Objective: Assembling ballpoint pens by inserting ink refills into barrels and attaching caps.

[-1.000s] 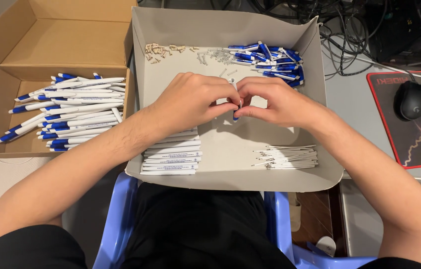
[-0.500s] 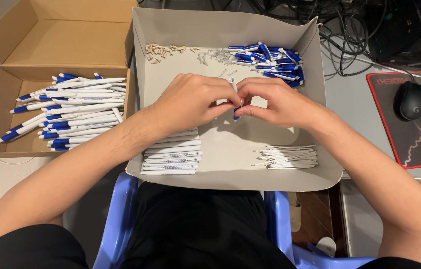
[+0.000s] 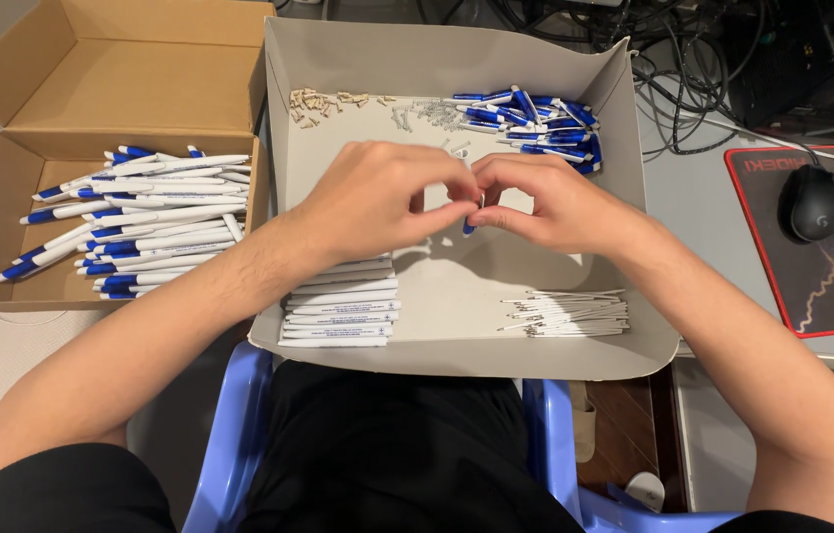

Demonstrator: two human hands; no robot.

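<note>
grey tray point(image 3: 634, 197): on lap | white barrels point(image 3: 343, 301) front-left, refills point(image 3: 570, 314) front-right | left hand point(image 3: 378, 197) + right hand point(image 3: 550, 202) together mid-tray, pinching blue pen part point(image 3: 469, 226) | likely light, stiff, slick plastic; grip at ends

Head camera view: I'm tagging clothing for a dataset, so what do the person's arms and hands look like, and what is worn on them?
Both forearms are bare, with no long sleeves. The left hand and right hand wear no gloves; no rings, watch or bracelets show. Black fabric, probably short sleeves, shows at both upper arms.
</note>
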